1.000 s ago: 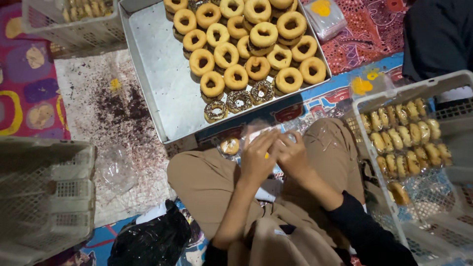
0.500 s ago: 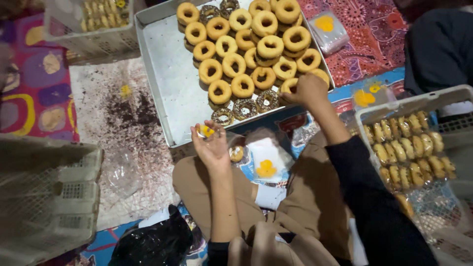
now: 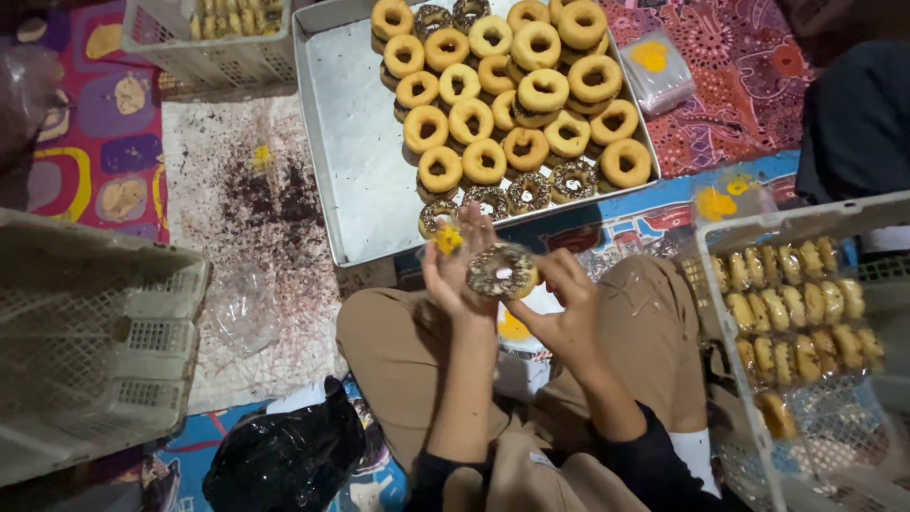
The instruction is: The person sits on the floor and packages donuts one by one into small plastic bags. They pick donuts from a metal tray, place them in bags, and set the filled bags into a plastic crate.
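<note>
Back from the tray comes the right hand (image 3: pixel 567 318), and it now has a sprinkle-covered doughnut (image 3: pixel 500 270) pinched at the fingertips, held over the lap between both hands. Left hand (image 3: pixel 455 270) is up beside it, fingers loosely curled around a clear plastic bag (image 3: pixel 445 242) with a yellow mark, touching the doughnut's left edge. Just beyond the hands sits the metal tray (image 3: pixel 355 161), its left half bare, its right half crowded with glazed doughnuts (image 3: pixel 517 90) (a row of dark sprinkled ones runs along the near edge). White crate (image 3: pixel 90 341) to the left, and a second crate (image 3: pixel 806 351) of bagged doughnuts close at the right knee. Stack of clear bags (image 3: pixel 656 68) lies on the red cloth past the tray. Black plastic bag (image 3: pixel 284 455) by the left thigh, crumbs scattered on the sheet (image 3: pixel 251 204).
</note>
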